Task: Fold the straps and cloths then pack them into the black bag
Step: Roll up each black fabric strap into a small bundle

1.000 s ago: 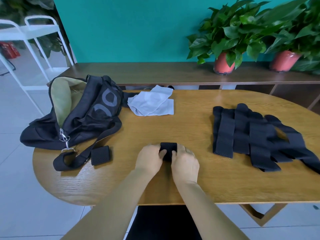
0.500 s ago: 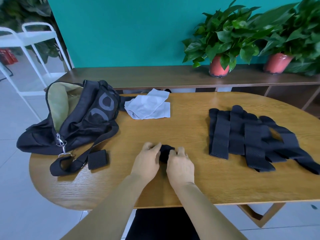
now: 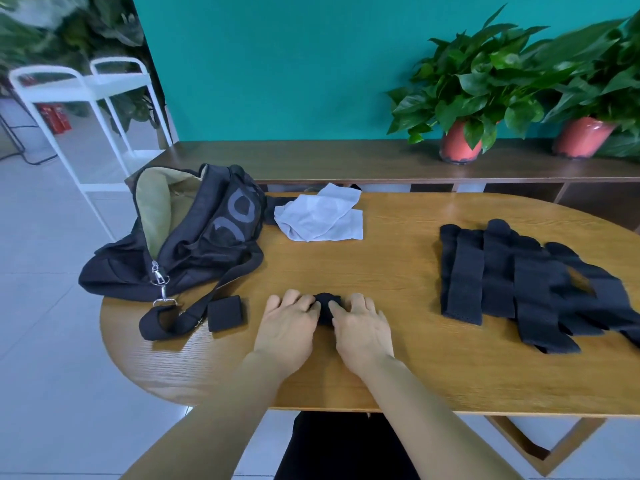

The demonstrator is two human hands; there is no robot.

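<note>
Since a second ago the folded strap [image 3: 327,304] has shrunk to a small dark bundle between the hands. The left hand [image 3: 287,327] touches its left side and the right hand [image 3: 363,332] its right, both with fingers spread fairly straight, pressing it onto the table [image 3: 398,282] — near the front edge, well apart from the black bag [image 3: 194,237].

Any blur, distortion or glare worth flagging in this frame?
Head view: left hand, right hand and the strap between them are sharp; corner foliage and the far-right plant are smeared; wide-angle stretching grows toward the edges; light is soft, shadows faint, no glare.
</note>
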